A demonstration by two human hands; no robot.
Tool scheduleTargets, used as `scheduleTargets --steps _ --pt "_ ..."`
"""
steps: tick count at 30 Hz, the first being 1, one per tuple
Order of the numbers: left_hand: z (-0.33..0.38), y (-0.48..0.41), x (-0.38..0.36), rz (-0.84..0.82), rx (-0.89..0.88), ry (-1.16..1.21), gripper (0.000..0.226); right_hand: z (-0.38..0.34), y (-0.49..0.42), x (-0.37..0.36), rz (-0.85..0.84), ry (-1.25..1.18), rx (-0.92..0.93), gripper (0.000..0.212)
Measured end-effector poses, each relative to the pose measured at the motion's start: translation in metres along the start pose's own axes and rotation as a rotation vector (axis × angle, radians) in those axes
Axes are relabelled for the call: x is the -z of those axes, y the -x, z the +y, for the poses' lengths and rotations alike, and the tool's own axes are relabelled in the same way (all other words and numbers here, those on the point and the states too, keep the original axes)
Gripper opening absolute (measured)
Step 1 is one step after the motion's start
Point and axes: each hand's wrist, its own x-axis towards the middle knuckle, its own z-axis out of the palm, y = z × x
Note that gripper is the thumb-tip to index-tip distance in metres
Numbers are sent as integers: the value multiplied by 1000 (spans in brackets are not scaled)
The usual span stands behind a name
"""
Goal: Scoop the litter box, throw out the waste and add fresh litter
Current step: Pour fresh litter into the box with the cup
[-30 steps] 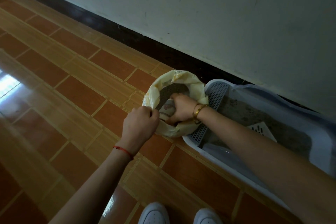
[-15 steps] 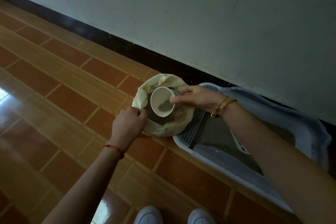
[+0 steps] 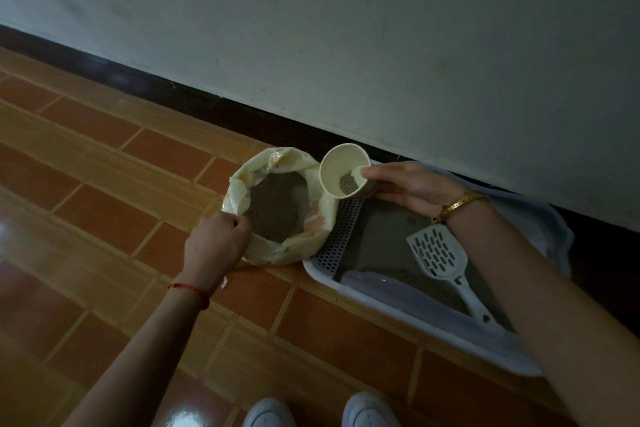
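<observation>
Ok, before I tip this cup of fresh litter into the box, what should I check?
1. Cup holds litter: ok, a small amount shows inside.
2. Right hand grip on the cup: ok, thumb over the rim.
3. Cup above the box's open middle: not ok, it hangs by the grated end of the litter box.
4. Scoop out of the pour path: not ok, it lies inside the box.
5. Bag steadied: ok, left hand grips its rim.
6. Waste cleared: cannot tell, too dim.
</observation>
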Motion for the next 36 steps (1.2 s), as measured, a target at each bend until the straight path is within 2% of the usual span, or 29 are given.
scheduleTargets --steps 4,5,7,9,10,14,16,28,36 --pt "5 2 -2 17 1 -35 46 17 3 12 159 146 -13 70" --pt "5 3 -3 16 -1 -39 46 23 2 16 197 226 -11 72" --pt "5 3 -4 7 1 -46 46 26 8 18 255 406 -24 60" --pt "5 3 -5 3 -4 -47 45 27 12 20 305 497 -26 49" --pt "4 3 -5 0 -5 -39 45 29 13 21 332 528 -15 51" --pt "2 3 -6 5 -6 -44 46 33 16 24 531 774 42 84" --pt "3 3 -6 4 -3 -48 46 35 17 26 602 901 79 94" --pt "5 4 -6 -8 -7 -74 45 38 29 32 632 1138 162 99" --pt "7 3 -6 -3 -12 -85 45 21 38 47 520 1122 -48 104"
